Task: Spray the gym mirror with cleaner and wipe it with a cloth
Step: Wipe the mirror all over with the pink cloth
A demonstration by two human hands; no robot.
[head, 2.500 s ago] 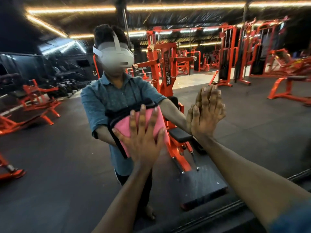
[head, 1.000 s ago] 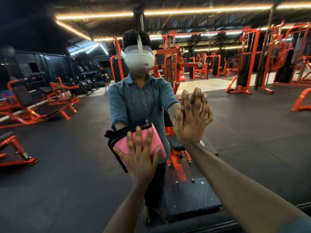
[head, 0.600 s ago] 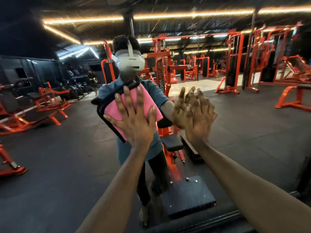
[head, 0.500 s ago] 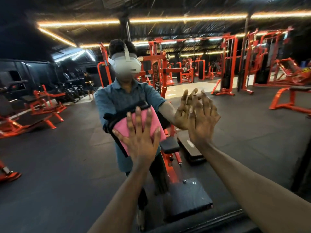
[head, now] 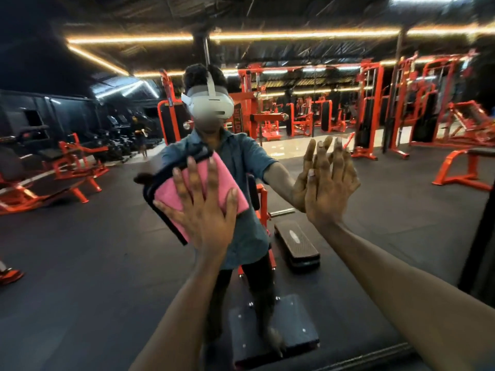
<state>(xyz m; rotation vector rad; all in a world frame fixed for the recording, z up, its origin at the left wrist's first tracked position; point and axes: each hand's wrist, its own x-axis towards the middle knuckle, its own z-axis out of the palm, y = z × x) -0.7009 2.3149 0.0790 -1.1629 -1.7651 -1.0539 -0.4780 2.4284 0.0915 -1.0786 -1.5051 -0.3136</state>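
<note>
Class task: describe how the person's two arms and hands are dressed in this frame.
Both forearms are bare. The left hand and right hand wear no gloves, and no rings or watch show. In the mirror, the reflection wears a short-sleeved blue-grey shirt.

Pink cloth (head: 217,180) edged in black | orange-red gym machines (head: 375,108) | black rubber floor (head: 80,263) | teal-blue shirt (head: 246,162) in the mirror reflection | white headset (head: 211,105) | amber ceiling light strips (head: 294,36)

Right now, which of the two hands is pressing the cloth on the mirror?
The left hand: its spread fingers press the pink cloth flat on the mirror. The right hand lies bare against the glass.
</note>
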